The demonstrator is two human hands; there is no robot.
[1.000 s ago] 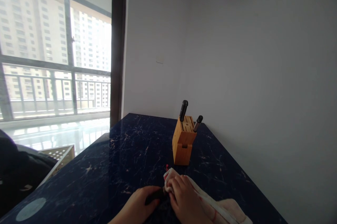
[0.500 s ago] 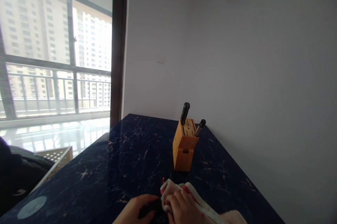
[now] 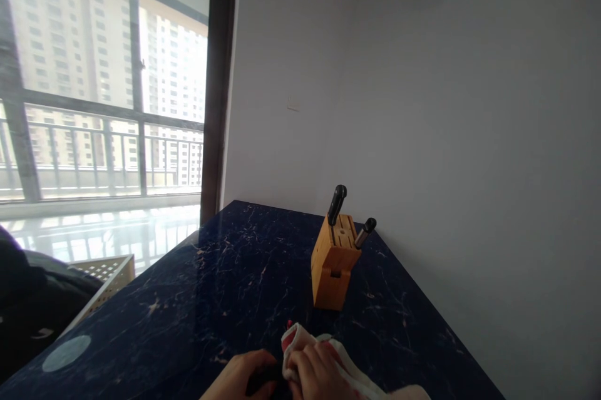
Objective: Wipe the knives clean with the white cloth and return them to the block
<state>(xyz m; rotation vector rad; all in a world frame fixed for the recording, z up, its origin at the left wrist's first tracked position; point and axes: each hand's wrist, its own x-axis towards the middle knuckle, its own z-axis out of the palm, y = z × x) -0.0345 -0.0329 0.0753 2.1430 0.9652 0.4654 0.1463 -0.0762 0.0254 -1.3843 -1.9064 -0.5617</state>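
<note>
At the bottom edge of the view my left hand [image 3: 241, 376] is curled round a dark object [image 3: 261, 376] that I cannot name. My right hand [image 3: 315, 375] presses a white cloth with red marks [image 3: 300, 340] against that object, fingers closed on the cloth. Both hands rest on a dark blue marble table [image 3: 225, 275]. Beyond them stands a wooden knife block [image 3: 332, 261] with two black-handled knives [image 3: 337, 205] in it.
A grey wall runs along the table's right side and back. A large window with a railing fills the left. A perforated beige crate [image 3: 101, 275] and dark fabric [image 3: 28, 300] lie left of the table. A round pale mark [image 3: 66, 353] shows on the tabletop.
My hands and the cloth have slid lower in the view, and the view has shifted slightly, so the knife block sits a little further right. The grip looks the same.
</note>
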